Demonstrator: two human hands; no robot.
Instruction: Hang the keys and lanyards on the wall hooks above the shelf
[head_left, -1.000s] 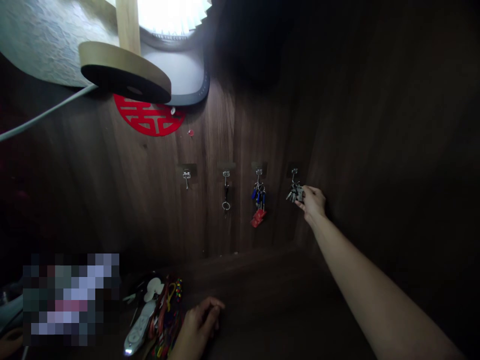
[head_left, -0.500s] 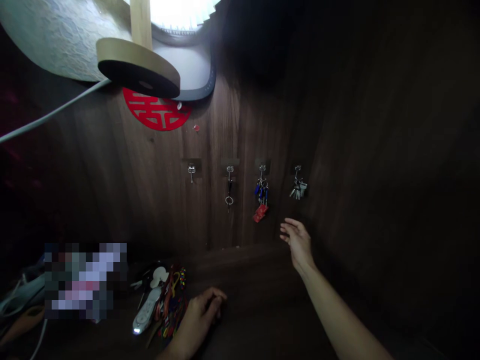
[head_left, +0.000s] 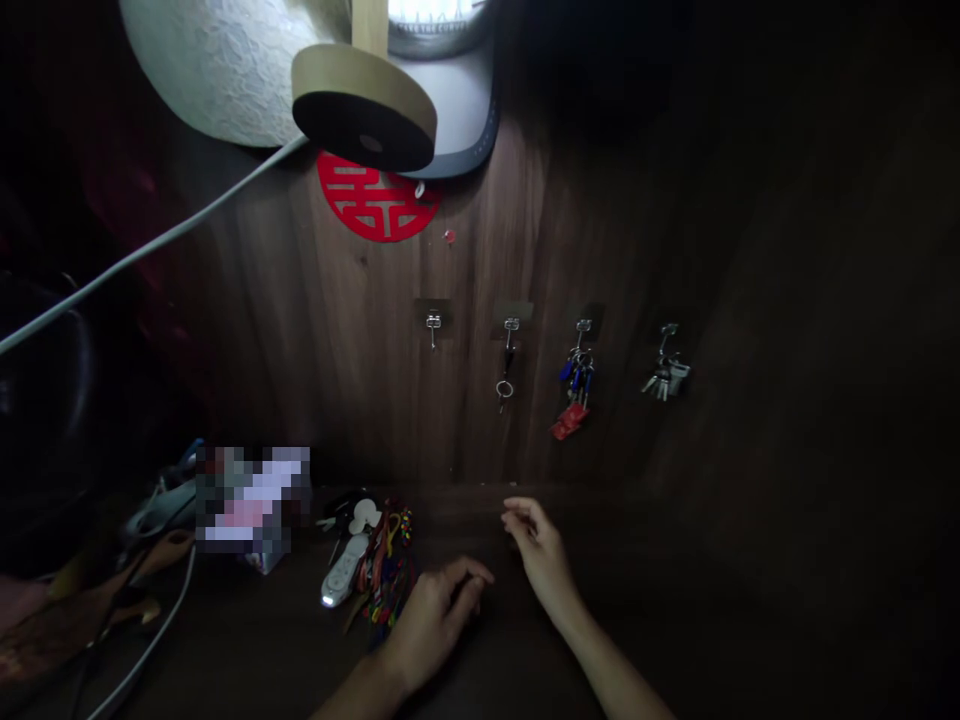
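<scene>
Two hands show at the lower centre. The left hand [head_left: 442, 620], loosely curled, has thumb and forefinger close together; I cannot tell whether they meet, and nothing shows in its grasp. The right hand [head_left: 541, 548] has its fingers loosely bent and apart, holding nothing visible. The tangle of cords [head_left: 382, 565] lies just beside the left hand, lower left of centre; whether they touch is unclear. Against it sits a pale remote-like device [head_left: 346, 570].

A sideways sweep of the left wrist could snag the cords and drag the device along. The rightmost bunch of keys [head_left: 664, 380], hanging at right of centre, could slip off its hook [head_left: 669, 332] if knocked from below.

Behind the fingers the tabletop [head_left: 457, 525] ends against the wooden panel [head_left: 472, 270], limiting forward reach. The most room for moving appears to be at lower right, though darkness hides that edge.
</scene>
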